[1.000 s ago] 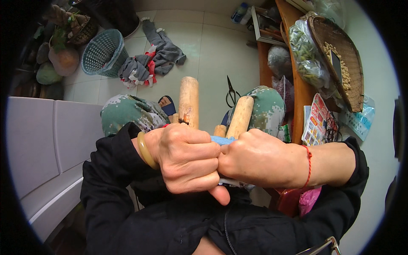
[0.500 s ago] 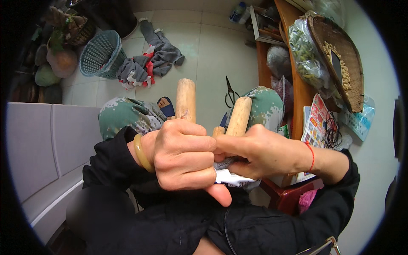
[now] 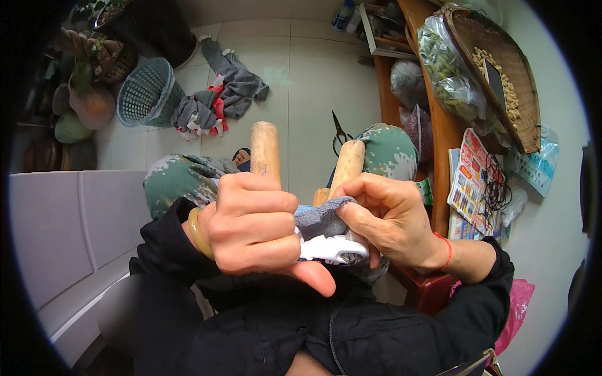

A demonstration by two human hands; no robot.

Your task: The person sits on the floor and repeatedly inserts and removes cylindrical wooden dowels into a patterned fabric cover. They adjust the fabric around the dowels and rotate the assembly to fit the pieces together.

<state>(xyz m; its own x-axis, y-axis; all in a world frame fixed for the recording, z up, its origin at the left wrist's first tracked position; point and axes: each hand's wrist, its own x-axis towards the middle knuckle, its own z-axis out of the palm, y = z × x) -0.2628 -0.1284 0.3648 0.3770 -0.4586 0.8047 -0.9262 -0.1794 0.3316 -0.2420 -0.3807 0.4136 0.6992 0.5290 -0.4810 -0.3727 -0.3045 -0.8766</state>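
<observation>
My left hand point(image 3: 254, 229) is closed in a fist, its thumb stretched out to the right. A glossy white piece with a loop at its end and a dark blue edge point(image 3: 326, 248) comes out of the fist; the rest is hidden. Above it lies a folded grey cloth point(image 3: 323, 217). My right hand point(image 3: 385, 216) pinches the edge of this cloth between thumb and fingers. Two pale wooden posts stand just beyond my hands: the left post point(image 3: 264, 150) rises behind my left fist, the right post point(image 3: 349, 161) behind the cloth.
Black scissors point(image 3: 340, 133) lie on the floor beyond my knees. Grey, red and white cloths point(image 3: 229, 84) are heaped by a blue-green basket point(image 3: 149, 91). On the right, a wooden bench point(image 3: 444, 156) bears bags, papers and a woven tray point(image 3: 523, 81) of peanuts with a phone.
My right hand has moved slightly right and opened out from my left, now lifting the grey cloth's edge. More of the cloth and white piece shows. My left fist has shifted slightly left.
</observation>
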